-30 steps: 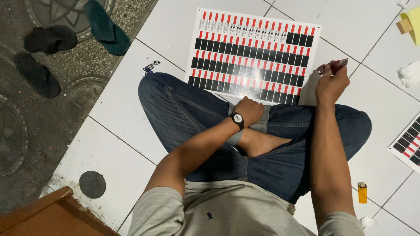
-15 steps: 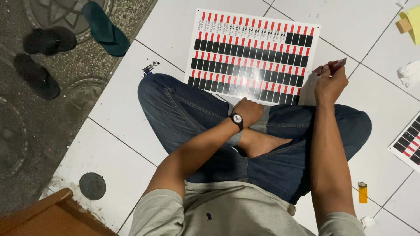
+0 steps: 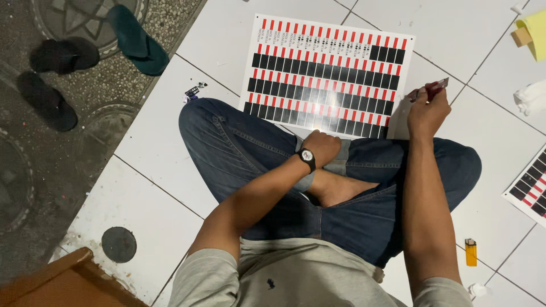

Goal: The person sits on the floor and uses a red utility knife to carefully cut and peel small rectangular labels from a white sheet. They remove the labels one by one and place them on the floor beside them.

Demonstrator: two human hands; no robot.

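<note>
I sit cross-legged in blue jeans on white floor tiles. A large glossy sheet (image 3: 330,77) printed with rows of black and red rectangles lies in front of my knees. My right hand (image 3: 426,113) is raised beside the sheet's right edge and pinches a small dark red strip (image 3: 430,89) between its fingers. My left hand (image 3: 323,148), with a black wristwatch (image 3: 306,157) on the wrist, rests closed on my left knee at the sheet's near edge; I see nothing in it.
Another sheet of the same kind (image 3: 529,185) shows at the right edge. A yellow lighter (image 3: 471,252) lies by my right knee. Dark sandals (image 3: 48,99) and a green one (image 3: 139,40) lie on the rough floor at the left. A wooden corner (image 3: 57,284) is bottom left.
My right hand has shifted slightly with the red strip still in its fingers. The left hand stays on the knee.
</note>
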